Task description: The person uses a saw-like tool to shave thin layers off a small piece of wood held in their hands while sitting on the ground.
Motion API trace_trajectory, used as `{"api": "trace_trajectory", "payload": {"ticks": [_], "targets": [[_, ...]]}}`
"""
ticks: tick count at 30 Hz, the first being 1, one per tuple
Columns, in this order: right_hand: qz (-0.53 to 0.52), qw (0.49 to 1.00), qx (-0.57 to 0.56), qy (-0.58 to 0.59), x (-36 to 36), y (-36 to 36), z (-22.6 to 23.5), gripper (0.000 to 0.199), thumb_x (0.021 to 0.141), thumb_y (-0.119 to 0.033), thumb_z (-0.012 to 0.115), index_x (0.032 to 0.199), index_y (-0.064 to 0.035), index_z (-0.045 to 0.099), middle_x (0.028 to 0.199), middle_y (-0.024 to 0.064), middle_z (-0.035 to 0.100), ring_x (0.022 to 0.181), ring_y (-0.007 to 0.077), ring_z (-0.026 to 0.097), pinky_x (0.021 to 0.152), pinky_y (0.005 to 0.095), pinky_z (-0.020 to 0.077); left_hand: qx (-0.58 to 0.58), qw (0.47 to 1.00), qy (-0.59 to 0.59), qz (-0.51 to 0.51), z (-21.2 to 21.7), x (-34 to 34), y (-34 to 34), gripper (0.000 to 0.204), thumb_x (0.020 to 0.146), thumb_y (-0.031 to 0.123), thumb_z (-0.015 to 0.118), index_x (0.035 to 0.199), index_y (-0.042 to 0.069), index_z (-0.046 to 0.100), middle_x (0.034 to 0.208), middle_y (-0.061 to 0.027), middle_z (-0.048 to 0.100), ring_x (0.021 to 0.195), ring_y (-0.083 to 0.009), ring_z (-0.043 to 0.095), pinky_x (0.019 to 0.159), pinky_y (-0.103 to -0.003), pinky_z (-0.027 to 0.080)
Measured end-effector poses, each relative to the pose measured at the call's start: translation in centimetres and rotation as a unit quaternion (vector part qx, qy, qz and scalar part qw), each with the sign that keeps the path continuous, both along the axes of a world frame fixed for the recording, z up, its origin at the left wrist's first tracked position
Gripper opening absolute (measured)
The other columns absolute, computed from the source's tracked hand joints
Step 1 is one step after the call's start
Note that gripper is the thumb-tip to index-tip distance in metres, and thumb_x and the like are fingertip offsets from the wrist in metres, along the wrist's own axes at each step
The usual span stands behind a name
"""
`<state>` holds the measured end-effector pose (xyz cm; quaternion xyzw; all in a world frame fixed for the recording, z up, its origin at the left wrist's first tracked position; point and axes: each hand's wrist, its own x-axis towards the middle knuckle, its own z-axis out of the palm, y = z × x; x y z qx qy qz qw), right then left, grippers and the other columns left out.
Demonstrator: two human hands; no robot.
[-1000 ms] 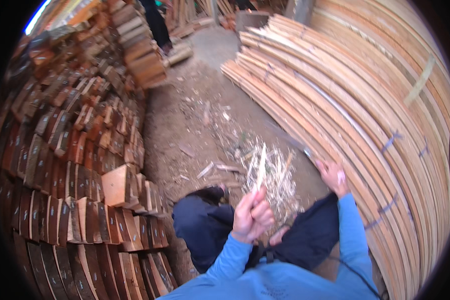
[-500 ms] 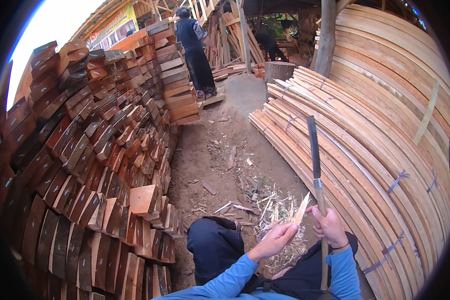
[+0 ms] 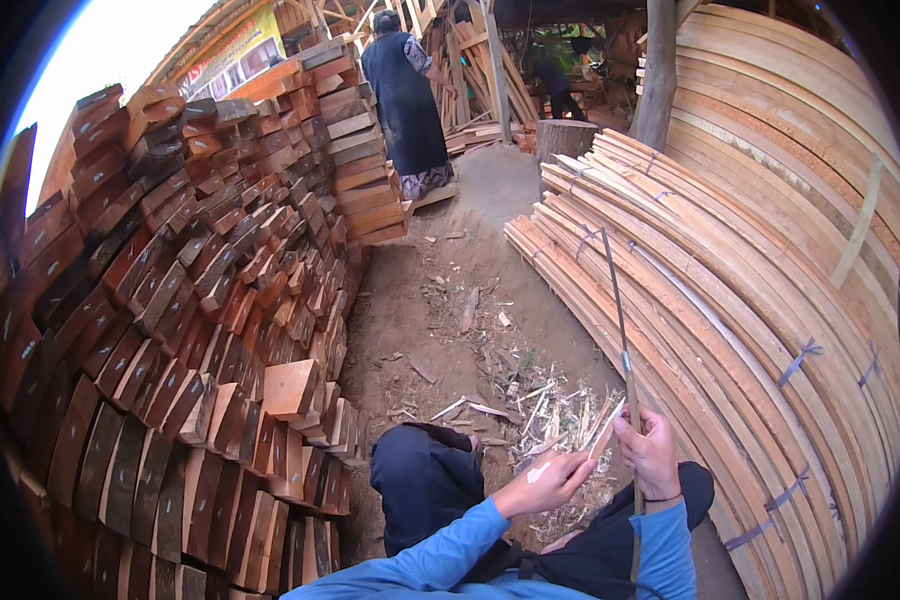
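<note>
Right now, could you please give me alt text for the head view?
The left hand holds a slim, pointed piece of wood and the right hand a long-handled blade, above pale wood shavings on dirt ground. Stacked timber rises on the left; tied wooden strips lie on the right; ahead stands a person in dark clothing.

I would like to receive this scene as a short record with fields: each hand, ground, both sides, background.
Left hand: pinches a thin pointed wood piece, tip angled up and to the right
Right hand: grips a long, thin-bladed tool, blade upward
Ground: pale wood shavings in front of the hands
Left side: high stack of wooden blocks
Right side: long wooden strips, tied in bundles
Background: standing person in dark clothes; tree stump
</note>
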<state>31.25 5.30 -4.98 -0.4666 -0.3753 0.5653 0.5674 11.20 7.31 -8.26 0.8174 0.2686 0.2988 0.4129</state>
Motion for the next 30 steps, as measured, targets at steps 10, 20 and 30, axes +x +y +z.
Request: {"api": "trace_trajectory", "payload": {"ticks": [10,20,30], "targets": [[-0.063,0.998,-0.003,0.027,-1.0,0.6,-0.6,0.022,0.094,-0.012,0.073,0.107,-0.0025,0.058,0.07,-0.0046,0.053,0.044,0.0,0.039,0.037,0.0182,0.0271,-0.032,0.998,0.041,0.034,0.1,0.4,0.1,0.028,0.105,0.022,0.05,0.092,-0.001,0.057,0.066,-0.0223,0.054,0.061,-0.0407,0.056,0.059,-0.048,0.042],[-0.05,0.998,0.013,-0.044,-1.2,1.8,0.0,0.018,0.099,-0.019,0.068,0.099,-0.0023,0.062,0.072,-0.003,0.058,0.047,0.0002,0.041,0.043,0.0202,0.0302,-0.188,0.978,-0.07,0.052,-0.4,0.6,0.5,0.03,0.107,0.023,0.052,0.087,0.001,0.055,0.065,-0.0021,0.047,0.059,-0.0092,0.043,0.054,-0.032,0.036],[-0.035,0.964,0.055,-0.259,-1.8,3.2,0.8,0.016,0.098,-0.016,0.064,0.097,-0.0002,0.064,0.077,0.0021,0.063,0.073,0.0095,0.058,0.071,0.0299,0.0488,-0.451,0.837,-0.309,0.019,-1.1,-0.2,0.7,0.032,0.11,0.027,0.048,0.084,0.008,0.05,0.063,0.008,0.037,0.051,-0.0026,0.028,0.047,-0.023,0.022]]}}
